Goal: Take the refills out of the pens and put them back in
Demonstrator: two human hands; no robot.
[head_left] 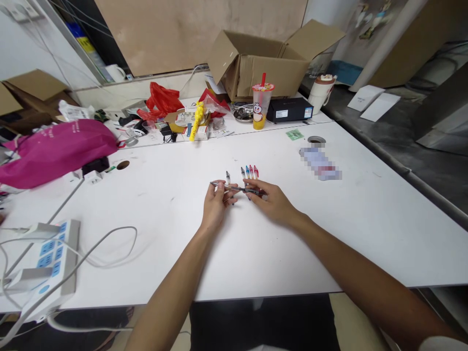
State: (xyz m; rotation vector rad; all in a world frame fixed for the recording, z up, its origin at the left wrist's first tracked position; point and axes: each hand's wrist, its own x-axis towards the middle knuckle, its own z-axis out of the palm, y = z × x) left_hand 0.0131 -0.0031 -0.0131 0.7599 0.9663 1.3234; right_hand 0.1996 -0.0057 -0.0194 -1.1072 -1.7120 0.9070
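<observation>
A slim pen [234,187] with a clear-looking barrel and a dark section lies crosswise between my two hands above the white table. Its left part is pinched in my left hand [215,204], thumb on top. Around the dark right part, the fingers of my right hand [272,199] are closed. Just beyond my hands, a row of pens lies on the table: a dark one [243,171], a blue one [247,170] and red-pink ones [256,170]. Another dark pen [228,175] lies apart to their left, partly hidden by my left hand.
A power strip [69,253] with looping cables lies at the left. Behind it is a magenta bag [69,146]. Along the back stand a drink cup [261,109], a black box [290,110] and an open carton [270,73]. Tape [316,140] lies at the right.
</observation>
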